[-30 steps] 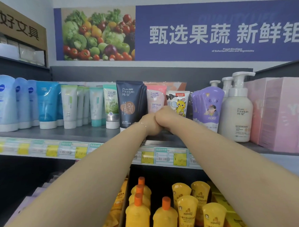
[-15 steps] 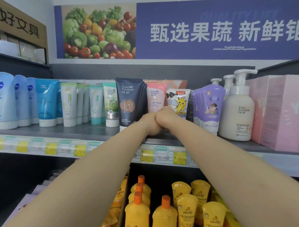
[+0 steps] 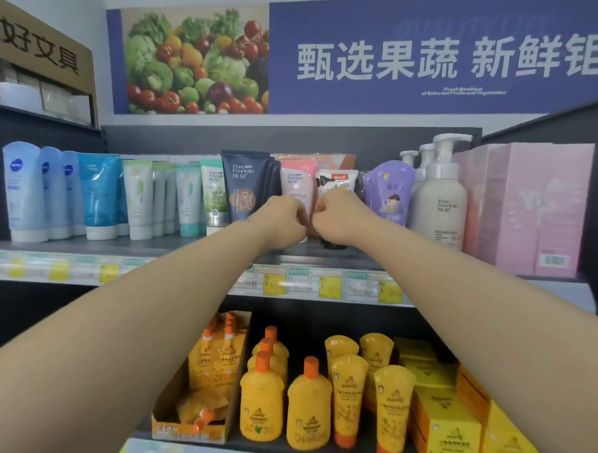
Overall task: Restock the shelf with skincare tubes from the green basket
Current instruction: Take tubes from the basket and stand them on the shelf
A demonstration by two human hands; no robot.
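Observation:
Skincare tubes stand in a row on the upper shelf. My left hand is raised in front of the lower half of a pink tube, with its fingers curled at the tube. Beside it, my right hand is curled over the middle of a white cartoon-print tube, whose black cap shows below the hand. The fingertips of both hands are hidden behind the hands. A dark navy tube stands just left of my left hand. The green basket is out of view.
Purple pouches, white pump bottles and pink boxes fill the shelf's right end. Blue, white and green tubes line the left. Orange bottles and tubes fill the lower shelf. Price tags run along the shelf edge.
My hands were pressed together low in front of the pink and white tubes. They are now a small gap apart and a little higher, each at its own tube.

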